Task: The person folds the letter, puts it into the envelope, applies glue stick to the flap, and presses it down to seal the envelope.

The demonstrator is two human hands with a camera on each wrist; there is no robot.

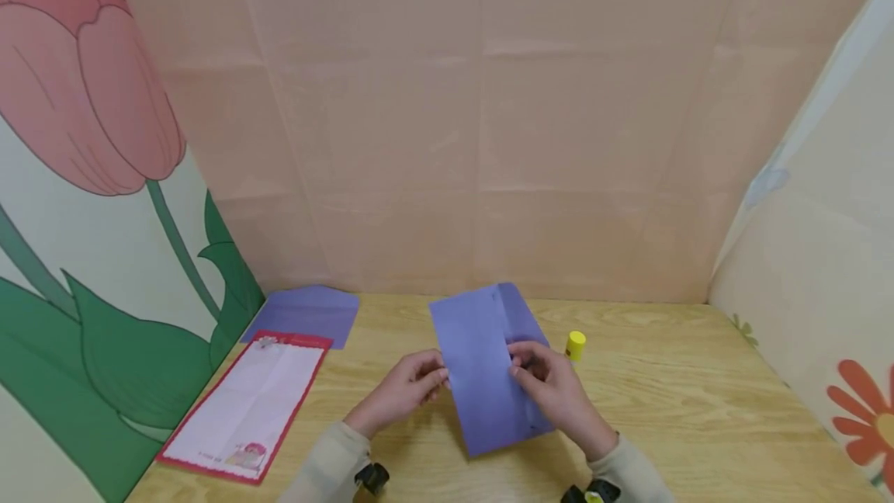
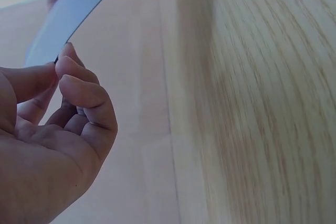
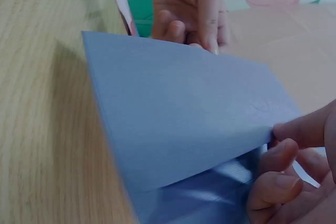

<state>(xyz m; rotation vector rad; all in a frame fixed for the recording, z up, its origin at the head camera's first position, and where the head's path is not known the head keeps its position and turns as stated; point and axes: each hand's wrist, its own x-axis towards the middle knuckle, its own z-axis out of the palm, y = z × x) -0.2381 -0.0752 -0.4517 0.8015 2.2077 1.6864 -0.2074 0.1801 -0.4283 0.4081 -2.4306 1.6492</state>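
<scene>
A purple paper envelope is held up tilted over the table, its darker flap showing along the right side. My left hand pinches the left edge of the envelope between thumb and fingers. At the opening on the other side, my right hand has thumb and fingertips on the edge of the front panel. In the right wrist view, that panel stands a little apart from the layer behind it, and a dark gap shows by the fingers.
A yellow glue stick stands upright just right of the envelope. On the left lies a white letter sheet with a red border, and beyond it another purple envelope. Walls enclose the wooden table at the back and sides.
</scene>
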